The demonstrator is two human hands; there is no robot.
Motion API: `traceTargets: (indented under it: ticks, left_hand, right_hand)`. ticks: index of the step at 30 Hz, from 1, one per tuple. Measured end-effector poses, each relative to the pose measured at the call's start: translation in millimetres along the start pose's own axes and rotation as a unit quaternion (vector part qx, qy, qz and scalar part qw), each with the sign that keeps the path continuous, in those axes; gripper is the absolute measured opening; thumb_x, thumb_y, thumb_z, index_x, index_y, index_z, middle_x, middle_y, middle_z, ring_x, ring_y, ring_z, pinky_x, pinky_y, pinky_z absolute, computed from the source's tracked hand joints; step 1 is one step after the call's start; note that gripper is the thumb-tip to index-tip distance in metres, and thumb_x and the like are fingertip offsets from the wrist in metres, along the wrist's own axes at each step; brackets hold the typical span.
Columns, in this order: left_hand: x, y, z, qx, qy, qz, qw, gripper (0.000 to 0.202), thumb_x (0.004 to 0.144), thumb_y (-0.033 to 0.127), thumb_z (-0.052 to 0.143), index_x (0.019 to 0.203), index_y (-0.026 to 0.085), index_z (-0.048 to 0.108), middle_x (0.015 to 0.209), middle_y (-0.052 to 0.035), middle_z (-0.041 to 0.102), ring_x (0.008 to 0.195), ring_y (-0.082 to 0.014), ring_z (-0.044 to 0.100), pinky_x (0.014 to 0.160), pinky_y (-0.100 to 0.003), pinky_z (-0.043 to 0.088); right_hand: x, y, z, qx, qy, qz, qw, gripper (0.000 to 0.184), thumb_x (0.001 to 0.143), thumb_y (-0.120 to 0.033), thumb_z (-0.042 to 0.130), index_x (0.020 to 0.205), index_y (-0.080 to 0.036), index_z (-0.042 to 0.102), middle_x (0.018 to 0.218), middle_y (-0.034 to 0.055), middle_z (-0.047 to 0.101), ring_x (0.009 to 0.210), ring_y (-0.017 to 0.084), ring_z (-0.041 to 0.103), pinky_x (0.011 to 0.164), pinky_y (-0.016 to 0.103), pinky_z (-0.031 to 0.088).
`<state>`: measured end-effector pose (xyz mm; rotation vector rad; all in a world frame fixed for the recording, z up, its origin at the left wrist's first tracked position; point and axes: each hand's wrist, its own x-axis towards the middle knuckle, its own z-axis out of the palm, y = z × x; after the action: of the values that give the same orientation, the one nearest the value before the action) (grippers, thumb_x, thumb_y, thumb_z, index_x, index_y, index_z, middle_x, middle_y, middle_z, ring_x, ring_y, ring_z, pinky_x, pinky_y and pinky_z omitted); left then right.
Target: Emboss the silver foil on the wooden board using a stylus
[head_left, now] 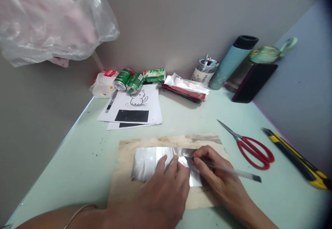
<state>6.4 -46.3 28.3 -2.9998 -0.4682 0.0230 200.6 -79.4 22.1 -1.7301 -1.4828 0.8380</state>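
A shiny metal sheet (pixel 145 159) lies on a wooden board (pixel 124 187) in front of me. Pressing down on the sheet with spread fingertips is my left hand (pixel 166 187). At the sheet's right side, my right hand (pixel 218 170) pinches a clear pen (pixel 241 173) with a black end cap. The pen's tip is at the sheet's surface, close to the left fingers. Part of the sheet is hidden under both hands.
Red-handled scissors (pixel 255 151) and a yellow-black utility knife (pixel 295 156) lie at right. Behind are printed papers (pixel 153 111), several green cans (pixel 154 75), foil packets (pixel 184 89), a pen holder (pixel 203 72), a blue bottle (pixel 230 63) and a leaning phone (pixel 255 83). A plastic bag (pixel 57 21) hangs upper left.
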Motion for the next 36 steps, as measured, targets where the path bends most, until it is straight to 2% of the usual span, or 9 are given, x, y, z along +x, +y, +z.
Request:
traceTargets:
  ticks: [7, 17, 23, 30, 36]
  left_hand:
    - [0.1, -1.0, -5.3, -0.001, -0.018, 0.004, 1.0, 0.042, 0.102, 0.035, 0.049, 0.131, 0.009, 0.064, 0.131, -0.0167, 0.065, 0.127, -0.035, 0.056, 0.102, -0.049, 0.042]
    - [-0.2, -0.7, -1.7, 0.001, 0.012, 0.001, 1.0, 0.041, 0.102, 0.032, 0.049, 0.13, 0.006, 0.064, 0.129, -0.0184, 0.066, 0.126, -0.0362, 0.057, 0.101, -0.05, 0.042]
    - [-0.4, -0.9, -2.6, 0.003, -0.003, 0.003, 1.0, 0.042, 0.103, 0.034, 0.049, 0.131, 0.007, 0.063, 0.131, -0.018, 0.065, 0.128, -0.0359, 0.055, 0.102, -0.049, 0.041]
    - [-0.4, 1.1, -0.6, 0.003, 0.016, 0.0, 1.0, 0.04, 0.103, 0.029, 0.045, 0.129, 0.007, 0.065, 0.129, -0.0176, 0.066, 0.126, -0.0357, 0.057, 0.101, -0.049, 0.043]
    - [-0.5, 0.1, -4.5, 0.002, -0.007, 0.007, 1.0, 0.041, 0.103, 0.029, 0.044, 0.132, 0.007, 0.063, 0.132, -0.0178, 0.065, 0.128, -0.036, 0.056, 0.101, -0.049, 0.044]
  right_hand:
    - [0.4, -0.4, 0.3, -0.014, -0.009, -0.004, 1.0, 0.023, 0.096, -0.038, 0.05, 0.08, -0.023, 0.057, 0.072, 0.0011, 0.062, 0.063, 0.017, 0.055, 0.056, 0.028, 0.046]
    - [0.9, -1.9, 2.9, -0.023, -0.008, -0.02, 1.0, 0.02, 0.094, -0.033, 0.052, 0.077, -0.023, 0.057, 0.069, -0.0007, 0.06, 0.06, 0.015, 0.053, 0.054, 0.027, 0.043]
    - [0.1, 1.4, 2.1, -0.009, -0.007, -0.013, 1.0, 0.022, 0.095, -0.034, 0.052, 0.076, -0.024, 0.055, 0.067, -0.0023, 0.056, 0.059, 0.015, 0.05, 0.054, 0.026, 0.041]
    - [-1.4, 1.1, 0.9, 0.005, -0.01, -0.004, 1.0, 0.023, 0.095, -0.036, 0.052, 0.076, -0.024, 0.056, 0.07, -0.0008, 0.059, 0.062, 0.016, 0.052, 0.055, 0.027, 0.043]
    - [-0.3, 0.5, 1.4, -0.006, -0.016, -0.007, 1.0, 0.022, 0.095, -0.035, 0.052, 0.077, -0.023, 0.056, 0.07, -0.0011, 0.058, 0.061, 0.015, 0.05, 0.055, 0.027, 0.042]
